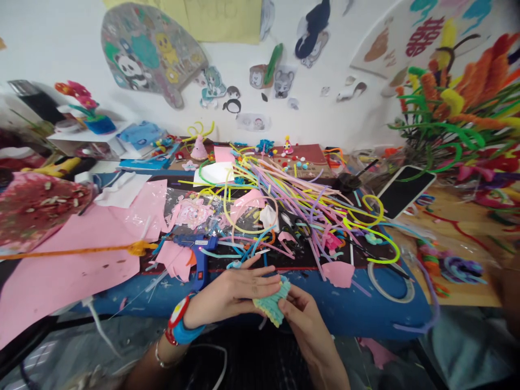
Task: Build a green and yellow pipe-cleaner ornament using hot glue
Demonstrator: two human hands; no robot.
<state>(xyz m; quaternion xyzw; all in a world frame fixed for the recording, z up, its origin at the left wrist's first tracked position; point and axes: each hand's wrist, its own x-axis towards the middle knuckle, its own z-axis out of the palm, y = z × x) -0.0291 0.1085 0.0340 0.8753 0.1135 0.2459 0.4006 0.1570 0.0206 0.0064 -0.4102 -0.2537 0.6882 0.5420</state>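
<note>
Between my two hands, in front of the table's near edge, is a small fuzzy turquoise piece [271, 306] with a pale yellow border, which looks made of pipe cleaners. My left hand [244, 287] lies along its upper left side, fingers stretched and close together, pressing on it. My right hand [303, 314] pinches its right edge between thumb and fingers. A blue hot glue gun [200, 262] rests on the table just left of my left hand. Loose pipe cleaners [284, 189] in pink, purple, yellow and blue lie heaped beyond both hands.
Pink sheets [101, 254] cover the table's left side. A roll of clear tape [392, 281] lies near the right front edge. A phone [406, 189] leans at the right, before a bunch of pipe-cleaner flowers [467, 103]. A white cable [99, 325] hangs at the left.
</note>
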